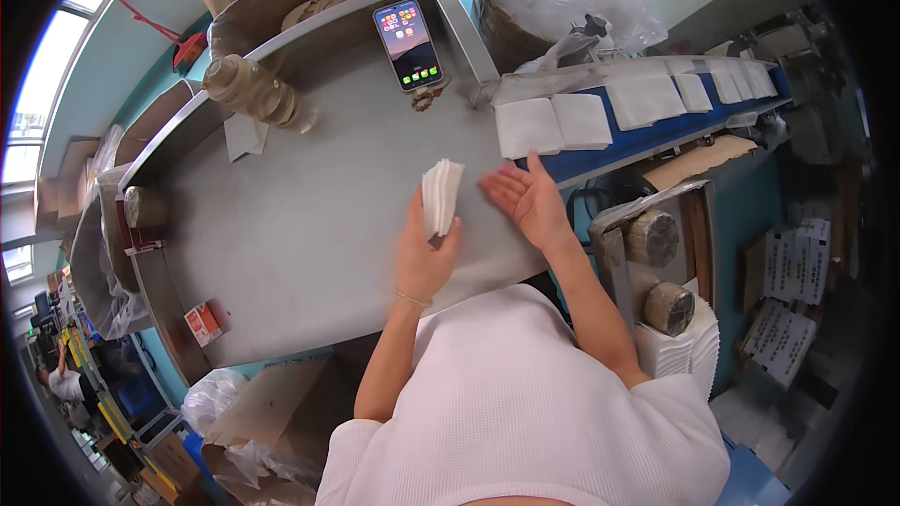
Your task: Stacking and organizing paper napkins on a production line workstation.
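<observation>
My left hand (pixel 424 267) is closed round a small stack of folded white napkins (pixel 442 195), held on edge above the grey metal table (pixel 300 234). The layered edges of the stack point up and away from me. To its right, my right hand (pixel 536 206) is open and holds nothing; its fingers are stretched toward the stack but apart from it. Beyond that hand, more flat white napkins (pixel 530 128) lie in a row on a blue conveyor belt (pixel 581 165), whose near end meets the table's right side.
A lit phone (pixel 409 45) lies at the table's far side. A brownish bottle (pixel 251 92) stands at the far left, a small red-and-white box (pixel 202 324) at the near left corner. Tape rolls (pixel 651 238) sit in a tray on my right. Raised metal rims edge the table.
</observation>
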### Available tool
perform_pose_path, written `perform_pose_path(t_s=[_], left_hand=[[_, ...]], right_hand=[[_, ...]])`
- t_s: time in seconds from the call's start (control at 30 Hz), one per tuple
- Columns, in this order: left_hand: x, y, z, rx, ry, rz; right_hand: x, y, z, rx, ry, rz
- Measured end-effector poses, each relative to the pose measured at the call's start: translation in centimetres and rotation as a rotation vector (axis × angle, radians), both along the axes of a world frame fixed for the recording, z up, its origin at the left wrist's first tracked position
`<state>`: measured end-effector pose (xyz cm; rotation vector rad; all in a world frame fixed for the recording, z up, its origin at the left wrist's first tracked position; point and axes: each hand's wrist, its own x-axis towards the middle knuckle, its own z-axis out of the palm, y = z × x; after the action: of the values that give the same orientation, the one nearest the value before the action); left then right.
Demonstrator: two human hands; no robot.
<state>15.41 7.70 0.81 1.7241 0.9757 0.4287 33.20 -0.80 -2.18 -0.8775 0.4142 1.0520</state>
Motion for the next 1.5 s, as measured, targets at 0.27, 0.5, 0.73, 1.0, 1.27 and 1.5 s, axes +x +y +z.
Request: perform_pose_path(t_s=[0.27,0.5,0.73,1.0,1.27,1.5], left_hand=[[1.6,-0.8,-0.3,-0.091,-0.119,-0.099],[1.6,-0.2,0.0,-0.091,-0.144,-0.126],[1.2,0.6,-1.2,-0.066,-0.284,-0.024],[1.2,2.0,-2.4,0.139,-0.142,-0.108],[1.7,3.3,-3.2,0.031,-0.191,-0.137],[3.9,4.1,-4.9,-0.143,-0.456,-0.245]], right_hand=[[-4.6,2.2,2.7,-0.340,-1.040,0.520],[-3.7,1.5,1.9,-0.255,-0.700,0.476],[-0.9,-0.5,0.0,-0.399,-0.758,0.439],[3.8,-2.5,1.1,-0.589,-0.545,0.351],[0.1,-2.0,1.5,-0.549,-1.255,0.472],[-3.5,1.7,-1.7,-0.083,-1.194,0.342]])
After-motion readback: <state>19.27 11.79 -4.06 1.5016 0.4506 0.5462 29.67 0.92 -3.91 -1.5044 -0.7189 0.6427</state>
